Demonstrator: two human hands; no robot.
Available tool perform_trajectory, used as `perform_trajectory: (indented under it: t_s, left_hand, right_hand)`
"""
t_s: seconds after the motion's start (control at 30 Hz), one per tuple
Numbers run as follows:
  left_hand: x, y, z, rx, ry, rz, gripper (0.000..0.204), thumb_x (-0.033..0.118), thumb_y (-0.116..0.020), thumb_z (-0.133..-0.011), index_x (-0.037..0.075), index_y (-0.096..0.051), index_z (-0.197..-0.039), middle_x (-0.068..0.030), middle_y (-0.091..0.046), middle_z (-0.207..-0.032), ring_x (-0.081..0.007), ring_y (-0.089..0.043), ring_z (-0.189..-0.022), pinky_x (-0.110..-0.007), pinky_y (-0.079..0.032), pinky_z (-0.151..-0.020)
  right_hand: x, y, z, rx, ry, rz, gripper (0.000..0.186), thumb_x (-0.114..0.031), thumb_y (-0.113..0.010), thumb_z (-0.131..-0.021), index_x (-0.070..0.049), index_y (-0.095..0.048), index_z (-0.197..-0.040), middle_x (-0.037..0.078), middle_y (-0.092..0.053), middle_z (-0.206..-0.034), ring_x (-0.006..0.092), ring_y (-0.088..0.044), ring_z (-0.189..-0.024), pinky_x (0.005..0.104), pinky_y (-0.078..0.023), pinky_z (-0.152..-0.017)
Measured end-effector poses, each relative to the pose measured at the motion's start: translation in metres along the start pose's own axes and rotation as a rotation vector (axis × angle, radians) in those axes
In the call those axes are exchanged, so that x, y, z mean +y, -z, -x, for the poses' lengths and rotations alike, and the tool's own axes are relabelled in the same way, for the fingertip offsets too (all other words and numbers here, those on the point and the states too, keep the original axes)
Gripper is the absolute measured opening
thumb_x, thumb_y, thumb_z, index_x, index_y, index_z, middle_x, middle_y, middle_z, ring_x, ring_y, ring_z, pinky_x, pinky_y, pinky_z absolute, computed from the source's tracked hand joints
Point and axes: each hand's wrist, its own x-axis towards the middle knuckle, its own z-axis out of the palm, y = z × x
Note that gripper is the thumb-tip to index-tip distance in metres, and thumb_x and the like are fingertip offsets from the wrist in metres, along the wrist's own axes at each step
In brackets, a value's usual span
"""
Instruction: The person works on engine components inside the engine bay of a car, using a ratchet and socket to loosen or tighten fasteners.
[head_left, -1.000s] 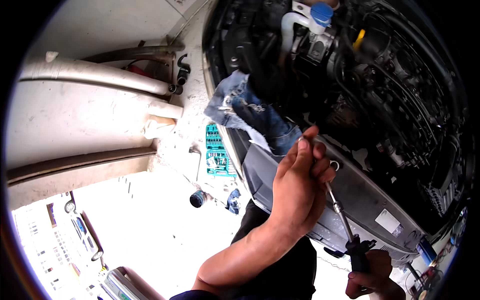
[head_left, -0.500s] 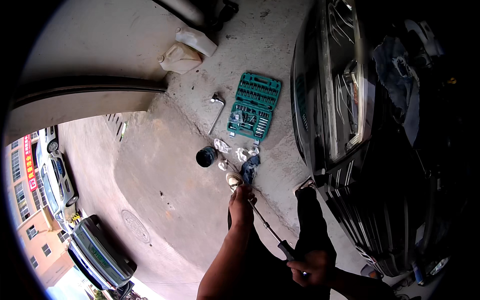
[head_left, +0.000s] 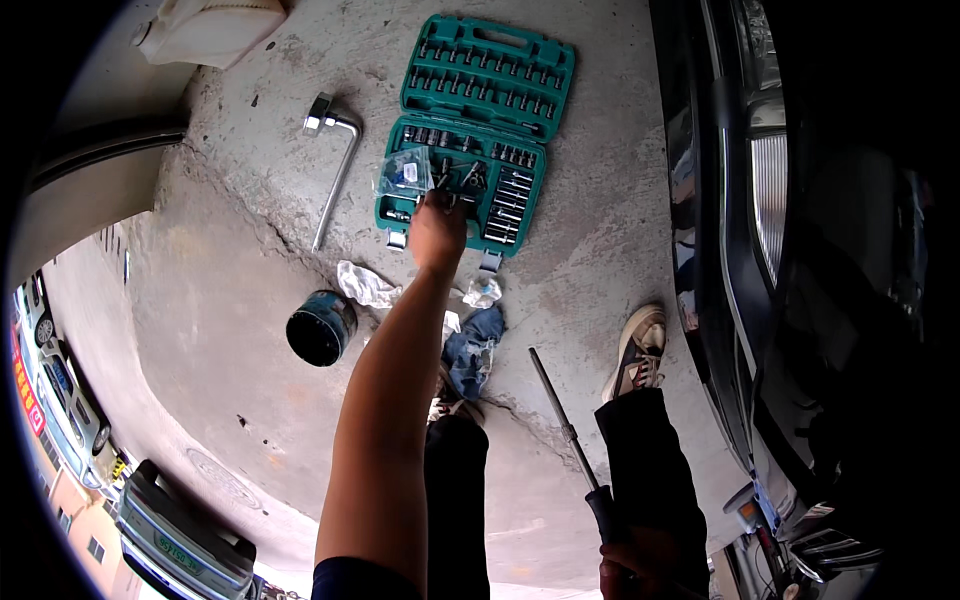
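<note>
The left hand [head_left: 440, 232] is bare. A short dark blue sleeve [head_left: 365, 580] shows at the bottom. The pants [head_left: 650, 450] are black. The right shoe [head_left: 640, 345] is tan and dark with pale laces.

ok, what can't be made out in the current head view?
All in the head view:
Left hand: fingertips hidden by the hand itself; any grip inside the green case is unclear.
Right hand: finger placement on the driver lost in shadow.
Dark pot: contents too dark.
Pale jug: cut off by the top edge.
Car: largely lost in blackness.
</note>
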Motion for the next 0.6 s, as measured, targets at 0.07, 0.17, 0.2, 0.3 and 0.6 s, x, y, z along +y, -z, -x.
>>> perform_trajectory:
  t_s: [0.07,0.17,0.2,0.3,0.6]
  left_hand:
    - [0.018,-0.006,-0.001,0.035,0.008,-0.032,0.035,0.031,-0.061,-0.083,0.007,-0.056,-0.109,-0.0171,-0.061,-0.103,-0.0393,-0.061,-0.092,-0.046,-0.049,-0.077]
    - [0.002,0.011,-0.016,0.172,-0.027,-0.159,0.032,0.026,-0.057,-0.085,0.007,-0.056,-0.111,-0.0192,-0.060,-0.101,-0.0399,-0.059,-0.092,-0.048,-0.048,-0.076]
    - [-0.003,0.017,-0.020,0.139,-0.025,-0.201,0.033,0.021,-0.054,-0.085,0.008,-0.055,-0.115,-0.0195,-0.058,-0.106,-0.0405,-0.058,-0.094,-0.048,-0.048,-0.078]
    - [-0.008,0.028,-0.030,0.125,-0.061,-0.280,0.033,0.016,-0.052,-0.083,0.008,-0.055,-0.115,-0.0186,-0.057,-0.106,-0.0406,-0.058,-0.093,-0.049,-0.047,-0.079]
    - [0.003,0.018,-0.042,0.013,-0.368,-0.335,0.014,0.022,-0.060,-0.085,0.013,-0.068,-0.090,-0.0113,-0.060,-0.088,-0.0342,-0.058,-0.088,-0.045,-0.047,-0.079]
  right_hand:
    - [0.003,0.004,-0.003,-0.022,-0.074,-0.004,0.016,-0.002,-0.063,-0.077,-0.004,-0.063,-0.092,0.012,-0.063,-0.072,0.0248,-0.058,-0.053,0.0328,-0.045,-0.048]
    - [-0.001,-0.003,-0.010,-0.051,-0.085,0.072,0.018,-0.001,-0.062,-0.077,-0.004,-0.063,-0.094,0.012,-0.064,-0.074,0.0260,-0.060,-0.056,0.0332,-0.047,-0.049]
    - [0.001,-0.006,-0.007,-0.049,-0.086,0.070,0.018,-0.001,-0.062,-0.077,-0.004,-0.063,-0.094,0.012,-0.064,-0.074,0.0260,-0.060,-0.056,0.0332,-0.047,-0.049]
    - [0.005,-0.012,-0.008,-0.042,-0.036,0.157,0.019,0.000,-0.062,-0.077,-0.005,-0.063,-0.096,0.013,-0.063,-0.074,0.0265,-0.061,-0.057,0.0334,-0.047,-0.049]
    - [-0.001,-0.010,-0.026,-0.070,-0.145,0.120,0.021,0.001,-0.062,-0.076,-0.004,-0.064,-0.097,0.013,-0.063,-0.073,0.0257,-0.060,-0.055,0.0325,-0.046,-0.048]
